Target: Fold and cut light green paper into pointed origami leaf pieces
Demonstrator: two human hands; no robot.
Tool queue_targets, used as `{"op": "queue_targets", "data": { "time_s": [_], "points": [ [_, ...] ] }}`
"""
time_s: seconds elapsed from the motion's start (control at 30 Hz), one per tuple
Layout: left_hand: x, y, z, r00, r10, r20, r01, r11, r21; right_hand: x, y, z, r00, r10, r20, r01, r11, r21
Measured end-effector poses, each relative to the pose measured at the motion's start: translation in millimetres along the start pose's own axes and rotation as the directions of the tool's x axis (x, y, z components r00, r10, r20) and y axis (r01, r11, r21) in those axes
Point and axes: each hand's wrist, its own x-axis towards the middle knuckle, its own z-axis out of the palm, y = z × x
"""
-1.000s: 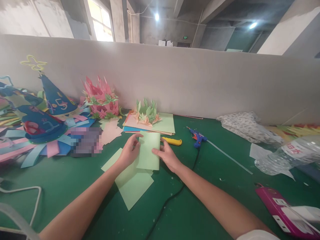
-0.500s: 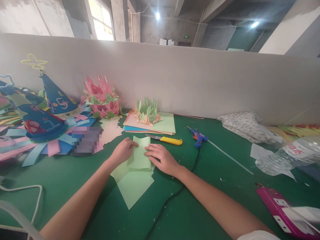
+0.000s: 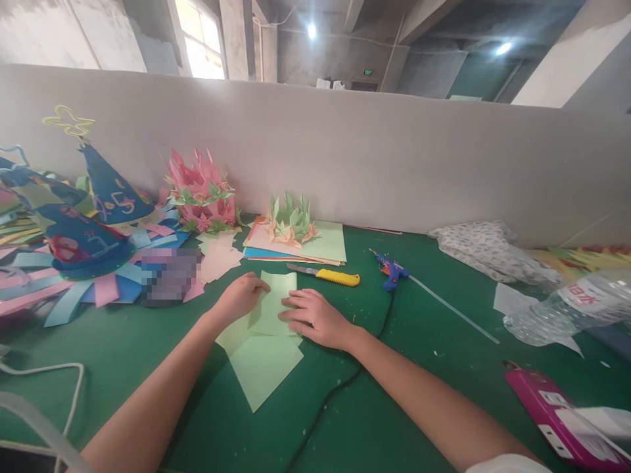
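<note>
A folded piece of light green paper (image 3: 272, 309) lies over more green sheets (image 3: 261, 371) in the middle of the table. My left hand (image 3: 241, 297) pinches its upper left edge between thumb and fingers. On the right edge, my right hand (image 3: 317, 316) rests with its fingers stretched out and slightly apart, pressing on the paper. Just beyond the hands lies a yellow box cutter (image 3: 338, 277) with its blade out. Farther right is a blue glue gun (image 3: 391, 270) with a long glue stick in its back.
Blue cone hats (image 3: 116, 190) and paper strips crowd the left. A pink paper crown (image 3: 200, 190) and a green one (image 3: 290, 220) stand at the back. On the right are a plastic bottle (image 3: 566, 305) and a magenta power strip (image 3: 547, 410). A black cord (image 3: 330, 397) crosses the front.
My right hand has slid slightly left and down along the folded green paper, its fingers spreading a little. My left hand keeps its pinch, shifted slightly left.
</note>
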Motion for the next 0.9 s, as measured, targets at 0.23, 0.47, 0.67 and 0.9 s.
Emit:
{"op": "queue_targets", "data": {
  "time_s": [0.23,0.47,0.67,0.9],
  "points": [
    [0.9,-0.9,-2.7,0.999,-0.044,-0.020,0.044,0.999,-0.008,-0.4,-1.8,-0.3,0.999,0.009,0.051,-0.007,0.999,-0.044],
    [0.8,1.1,-6.0,0.993,-0.119,-0.010,0.119,0.993,-0.008,0.2,-2.3,0.3,0.997,0.000,0.082,0.003,0.999,-0.038],
    [0.8,-0.5,-7.1,0.992,-0.130,0.002,0.130,0.991,-0.031,0.2,-2.5,0.2,0.995,-0.010,0.098,0.013,0.999,-0.031],
    [1.2,-2.6,-7.8,0.996,-0.088,-0.010,0.087,0.993,-0.084,0.7,-3.0,0.3,0.994,-0.008,0.109,0.013,0.999,-0.042]
  ]
}}
